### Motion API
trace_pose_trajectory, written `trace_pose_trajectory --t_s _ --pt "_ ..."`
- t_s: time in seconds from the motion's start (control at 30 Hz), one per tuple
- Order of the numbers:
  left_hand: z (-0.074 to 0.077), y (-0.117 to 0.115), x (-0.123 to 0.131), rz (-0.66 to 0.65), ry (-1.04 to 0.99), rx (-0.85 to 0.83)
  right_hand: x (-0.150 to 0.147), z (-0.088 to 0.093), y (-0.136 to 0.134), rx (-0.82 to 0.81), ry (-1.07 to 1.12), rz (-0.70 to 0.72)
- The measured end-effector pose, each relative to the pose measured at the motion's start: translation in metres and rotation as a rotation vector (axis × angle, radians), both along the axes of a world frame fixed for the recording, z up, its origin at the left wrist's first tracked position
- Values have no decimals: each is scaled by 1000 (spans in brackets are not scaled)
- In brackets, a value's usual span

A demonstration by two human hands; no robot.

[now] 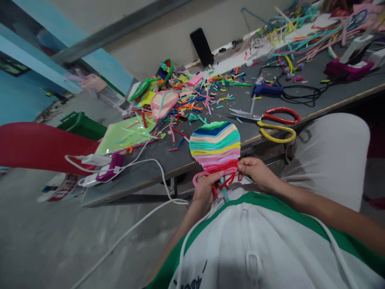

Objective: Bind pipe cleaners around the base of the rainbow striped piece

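Between my hands is a striped pipe-cleaner piece [215,142], banded green, blue, peach, teal, yellow, pink and red, with a rounded outline. My left hand [206,186] pinches its lower left edge, and a pink pipe-cleaner loop [197,179] sticks out beside the thumb. At the lower right edge, the fingertips of my right hand [251,170] are closed on the same piece. Loose red pipe cleaners [228,181] and a light blue one hang below it, near my lap. Scissors [267,120] with one red and one yellow handle lie on the table to the right, blades partly apart.
Cut pipe-cleaner bits litter the grey table [144,176]. A blue glue gun [267,89] with black cord lies behind the scissors. A phone [201,47] leans on the wall. White cables run from a purple-and-white power strip [110,166] over the near edge. A pink heart shape [164,103] lies left.
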State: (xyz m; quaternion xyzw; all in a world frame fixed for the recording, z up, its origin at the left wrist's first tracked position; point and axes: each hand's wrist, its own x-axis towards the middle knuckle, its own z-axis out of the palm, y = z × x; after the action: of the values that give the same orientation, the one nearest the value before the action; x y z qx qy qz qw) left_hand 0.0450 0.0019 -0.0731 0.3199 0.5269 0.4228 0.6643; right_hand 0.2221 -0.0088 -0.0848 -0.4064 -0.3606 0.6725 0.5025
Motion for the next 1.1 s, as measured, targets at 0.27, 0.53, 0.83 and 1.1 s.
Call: trace_pose_trajectory --t_s 0.27,0.53,0.83,1.1 --pt "-2 3 2 -123 58 40 0 0 2 -170 127 69" --pt "14 2 -14 -236 -214 -39 -9 7 4 -133 2 -61" --pt "13 5 -19 -265 -57 49 -12 11 5 -127 -40 -63" --pt "4 6 -12 -270 -72 103 -7 17 -1 -138 69 16"
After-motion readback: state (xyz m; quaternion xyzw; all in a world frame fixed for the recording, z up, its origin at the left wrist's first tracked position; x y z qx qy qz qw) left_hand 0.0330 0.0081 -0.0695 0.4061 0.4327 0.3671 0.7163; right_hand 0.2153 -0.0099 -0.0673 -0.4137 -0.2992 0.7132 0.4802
